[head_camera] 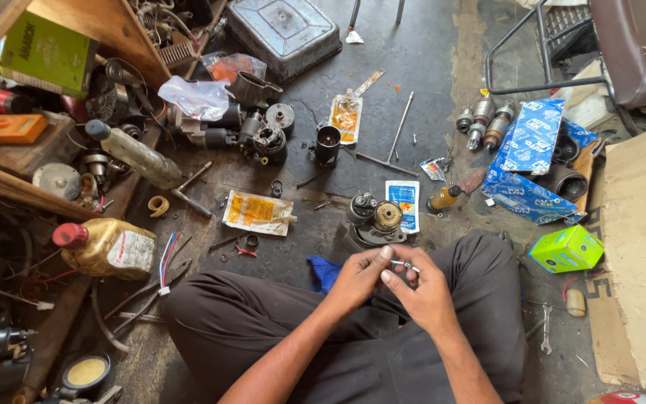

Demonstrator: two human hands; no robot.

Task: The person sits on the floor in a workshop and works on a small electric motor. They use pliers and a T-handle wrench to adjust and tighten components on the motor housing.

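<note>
Small metal part pinched between both our hands over our lap: left hand w/ thumb and fingers closed on it, right hand gripping its other end. Looks mid-job to us: starter motor body sits stripped on floor just ahead, other motor pieces and T-handle wrench scattered farther out, nothing reassembled yet.

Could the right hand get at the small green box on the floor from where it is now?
Probably yes. The green box sits on open floor beside the right knee, nothing over it. But the right hand and left hand together hold a small metal part, so it must let go first.
</note>
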